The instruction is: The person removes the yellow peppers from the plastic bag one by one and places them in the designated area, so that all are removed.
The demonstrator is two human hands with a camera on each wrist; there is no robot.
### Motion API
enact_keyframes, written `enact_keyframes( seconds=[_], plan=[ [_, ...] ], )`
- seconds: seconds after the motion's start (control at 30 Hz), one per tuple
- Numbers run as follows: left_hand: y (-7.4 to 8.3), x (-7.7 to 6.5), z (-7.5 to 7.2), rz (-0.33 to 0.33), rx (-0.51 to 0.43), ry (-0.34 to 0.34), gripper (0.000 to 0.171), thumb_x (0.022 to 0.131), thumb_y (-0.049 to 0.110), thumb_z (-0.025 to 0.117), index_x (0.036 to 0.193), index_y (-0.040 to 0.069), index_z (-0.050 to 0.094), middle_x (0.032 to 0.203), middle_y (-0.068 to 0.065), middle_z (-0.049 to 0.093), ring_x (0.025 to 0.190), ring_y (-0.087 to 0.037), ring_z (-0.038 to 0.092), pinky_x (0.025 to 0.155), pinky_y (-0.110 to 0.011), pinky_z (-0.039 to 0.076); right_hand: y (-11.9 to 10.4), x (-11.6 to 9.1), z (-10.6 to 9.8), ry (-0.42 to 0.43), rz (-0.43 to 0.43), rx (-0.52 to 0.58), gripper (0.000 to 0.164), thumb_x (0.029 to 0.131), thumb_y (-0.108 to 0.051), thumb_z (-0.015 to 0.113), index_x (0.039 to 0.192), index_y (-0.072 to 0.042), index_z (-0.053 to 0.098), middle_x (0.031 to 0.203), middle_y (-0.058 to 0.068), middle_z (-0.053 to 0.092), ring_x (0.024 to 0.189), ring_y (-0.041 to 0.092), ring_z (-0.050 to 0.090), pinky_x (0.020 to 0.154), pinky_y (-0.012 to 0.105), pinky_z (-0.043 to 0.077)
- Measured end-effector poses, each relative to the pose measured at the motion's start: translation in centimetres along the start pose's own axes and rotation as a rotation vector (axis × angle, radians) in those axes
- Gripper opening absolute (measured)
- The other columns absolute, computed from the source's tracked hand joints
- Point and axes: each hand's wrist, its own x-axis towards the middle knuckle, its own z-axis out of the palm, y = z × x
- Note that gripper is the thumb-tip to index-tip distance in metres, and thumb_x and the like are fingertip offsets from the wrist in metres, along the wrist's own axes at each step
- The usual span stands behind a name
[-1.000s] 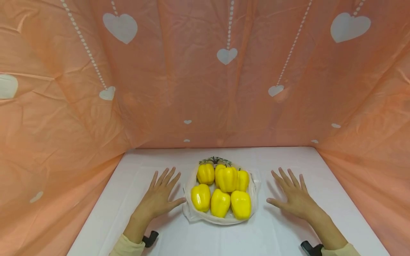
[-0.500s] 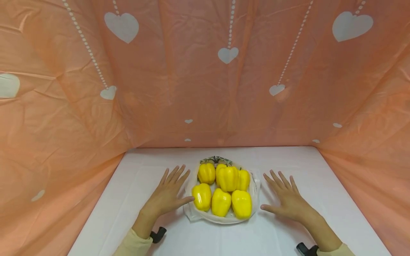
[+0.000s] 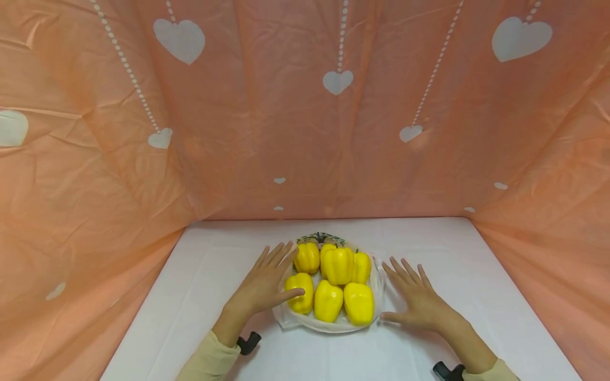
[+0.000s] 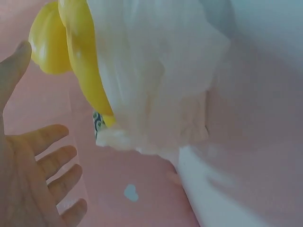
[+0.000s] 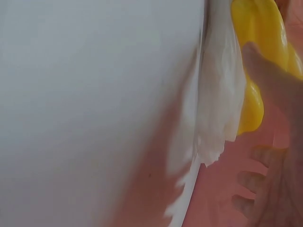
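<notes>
Several yellow bell peppers [image 3: 328,301] sit bunched in a whitish soft bag [image 3: 329,329] in the middle of the head view. Straight, spread fingers mark my left hand [image 3: 259,286], which hovers at the bag's left side. Its thumb overlaps the front left bell pepper [image 3: 299,305] in that view; contact cannot be told. My right hand [image 3: 419,307] is spread too, just right of the bag, and holds nothing. Each wrist view shows a gap between most fingers and the bag's side [image 4: 147,80]. The bag's base is partly hidden by its folds.
A white tabletop [image 3: 329,360] carries the bag. Orange sheeting [image 3: 305,132] with white hearts hangs behind and on both sides. A dark leafy print [image 3: 320,238] shows at the bag's back edge. Black wrist mounts [image 3: 249,344] sit below both hands.
Both hands have moved inward toward the bag, the left one going right and the right one going left. Bag and bell peppers stay in place.
</notes>
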Motion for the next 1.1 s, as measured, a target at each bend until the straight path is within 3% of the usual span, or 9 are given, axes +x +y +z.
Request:
enact_keyframes(
  seconds=[0.23, 0.63, 0.87, 1.1],
  plan=[
    [0.8, 1.2, 0.4, -0.002, -0.028, -0.021, 0.101, 0.097, 0.070, 0.065, 0.170, 0.011, 0.030, 0.179, -0.009, 0.021, 0.165, -0.029, 0.018, 0.135, -0.051, 0.007, -0.3, 0.3, 0.5, -0.016, -0.014, -0.019, 0.123, 0.078, -0.074, 0.082, 0.168, -0.007, 0.032, 0.174, 0.024, 0.025, 0.158, 0.053, 0.021, 0.126, 0.076, 0.010],
    [2.6, 2.7, 0.3, 0.069, -0.088, 0.011, 0.100, 0.096, 0.061, 0.074, 0.169, 0.009, 0.031, 0.176, -0.013, 0.027, 0.163, -0.032, 0.024, 0.135, -0.053, 0.014, -0.4, 0.7, 1.5, -0.056, -0.005, 0.009, 0.128, 0.076, -0.075, 0.083, 0.169, -0.005, 0.028, 0.175, 0.023, 0.023, 0.159, 0.052, 0.020, 0.127, 0.075, 0.010],
    [3.7, 3.6, 0.8, 0.074, -0.088, 0.012, 0.098, 0.095, 0.062, 0.074, 0.168, 0.010, 0.034, 0.174, -0.011, 0.033, 0.161, -0.029, 0.030, 0.135, -0.049, 0.016, -0.8, 0.8, 1.5, -0.080, 0.009, 0.013, 0.132, 0.075, -0.076, 0.083, 0.169, -0.003, 0.027, 0.175, 0.022, 0.023, 0.160, 0.051, 0.020, 0.127, 0.073, 0.010],
    [4.4, 4.1, 1.2, 0.078, -0.085, 0.023, 0.097, 0.096, 0.059, 0.075, 0.168, 0.010, 0.034, 0.174, -0.008, 0.034, 0.158, -0.027, 0.035, 0.132, -0.050, 0.025, -1.0, 1.0, 1.6, -0.092, 0.007, 0.009, 0.130, 0.076, -0.073, 0.084, 0.168, 0.000, 0.028, 0.175, 0.023, 0.025, 0.159, 0.051, 0.022, 0.127, 0.073, 0.012]
  ],
)
